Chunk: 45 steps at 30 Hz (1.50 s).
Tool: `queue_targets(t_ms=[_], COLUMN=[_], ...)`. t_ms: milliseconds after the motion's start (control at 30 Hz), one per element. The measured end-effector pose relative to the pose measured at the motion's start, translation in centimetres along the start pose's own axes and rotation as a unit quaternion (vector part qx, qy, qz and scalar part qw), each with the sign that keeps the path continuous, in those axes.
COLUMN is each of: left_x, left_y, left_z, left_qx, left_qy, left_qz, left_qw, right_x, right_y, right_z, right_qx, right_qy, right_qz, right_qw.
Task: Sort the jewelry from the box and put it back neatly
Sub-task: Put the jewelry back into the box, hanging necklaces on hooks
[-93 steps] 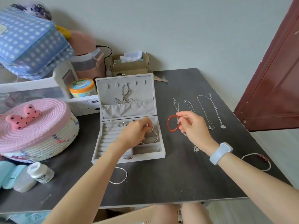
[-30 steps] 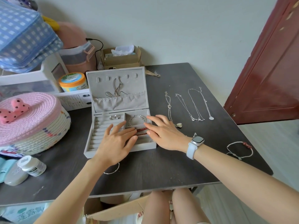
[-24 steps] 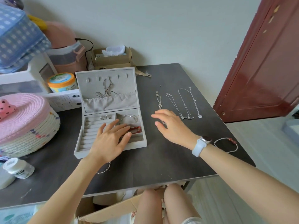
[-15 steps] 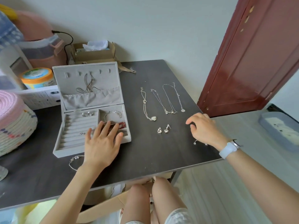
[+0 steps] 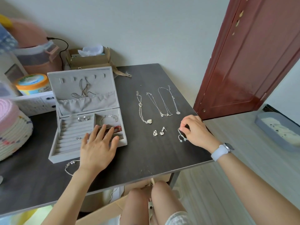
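Here, reading from the left: a yellow-lidded tub (image 5: 31, 82) sits on a white carton (image 5: 34, 103) whose print is too small to read; no other writing can be made out. Beside them the grey jewelry box (image 5: 73, 140) stands open on the dark table (image 5: 146, 156), with rings (image 5: 83, 118) in the padded rows, a silver bangle (image 5: 108, 119) in the far compartment and a red bead bracelet (image 5: 116, 128) in the one nearer. The left hand (image 5: 97, 146) lies flat, fingers spread, across the box's front right part; half a second ago it lay there likewise. A thin chain bracelet (image 5: 70, 166) rests on the table just in front of the box, partly under the wrist. Four necklaces (image 5: 155, 103) lie in parallel right of the box, with a pair of earrings (image 5: 159, 132) near their lower ends. At the table's right edge the right hand (image 5: 196, 132), fingers curled, pinches a silver bracelet (image 5: 181, 135); half a second ago it was only reaching down over it. A pale watch (image 5: 221, 151) bands that wrist.
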<state>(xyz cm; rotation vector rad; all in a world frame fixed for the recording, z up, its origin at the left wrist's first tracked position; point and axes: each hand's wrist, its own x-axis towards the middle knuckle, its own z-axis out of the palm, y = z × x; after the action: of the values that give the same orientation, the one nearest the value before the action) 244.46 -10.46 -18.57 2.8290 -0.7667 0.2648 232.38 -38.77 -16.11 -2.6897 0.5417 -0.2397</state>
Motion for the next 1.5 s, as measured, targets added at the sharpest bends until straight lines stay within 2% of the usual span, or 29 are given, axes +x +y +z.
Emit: queue_targets(t_ms=[67, 133, 300, 400, 567, 667, 767, 867, 1033, 1233, 1367, 1500], left_x=[-0.1, -0.2, 0.1, 0.0, -0.6, -0.7, -0.7, -0.8, -1.0, -1.0, -0.8, 0.4], left_y=[0.1, 0.0, -0.8, -1.3, -2.6, -3.5, -3.7, -3.5, -3.1, -3.0, -3.2, -3.2], left_z=[-0.3, -0.5, -1.9, -2.4, -1.8, -1.8, -1.5, -1.3, -1.3, -1.6, -1.9, -2.3], left_qx=[-0.006, -0.024, -0.149, -0.238, -0.125, -0.079, -0.062, -0.033, -0.015, 0.013, 0.01, 0.012], left_qy=[-0.006, -0.023, -0.059, -0.037, -0.031, -0.035, -0.044, -0.042, -0.05, -0.068, -0.084, -0.091], left_qz=[0.002, 0.002, 0.007, -0.006, -0.038, -0.048, -0.049, -0.045, -0.036, 0.014, 0.032, 0.05], left_qw=[1.0, 0.999, 0.987, 0.97, 0.991, 0.995, 0.996, 0.998, 0.998, 0.998, 0.996, 0.995], right_x=[0.5, 0.9, 2.5, 4.0, 5.6, 6.1, 6.2, 5.9, 6.0, 6.4, 6.4, 6.3], right_y=[-2.5, -5.3, -12.0, -14.9, -18.0, -19.1, -19.1, -18.3, -17.1, -17.4, -17.3, -16.8], right_z=[-0.3, -1.0, -1.2, 0.7, 3.5, 4.3, 5.1, 5.7, 6.8, 7.1, 6.6, 6.3], right_qx=[0.02, 0.098, 0.268, 0.332, 0.349, 0.396, 0.318, 0.195, 0.065, 0.091, 0.213, 0.214], right_qy=[0.041, 0.064, 0.007, -0.018, -0.033, -0.049, -0.072, -0.057, -0.054, -0.128, -0.093, -0.073], right_qz=[-0.038, -0.087, -0.121, -0.118, -0.118, -0.077, -0.045, -0.071, -0.141, -0.191, -0.139, -0.125], right_qw=[0.998, 0.989, 0.956, 0.936, 0.929, 0.914, 0.944, 0.977, 0.986, 0.969, 0.963, 0.966])
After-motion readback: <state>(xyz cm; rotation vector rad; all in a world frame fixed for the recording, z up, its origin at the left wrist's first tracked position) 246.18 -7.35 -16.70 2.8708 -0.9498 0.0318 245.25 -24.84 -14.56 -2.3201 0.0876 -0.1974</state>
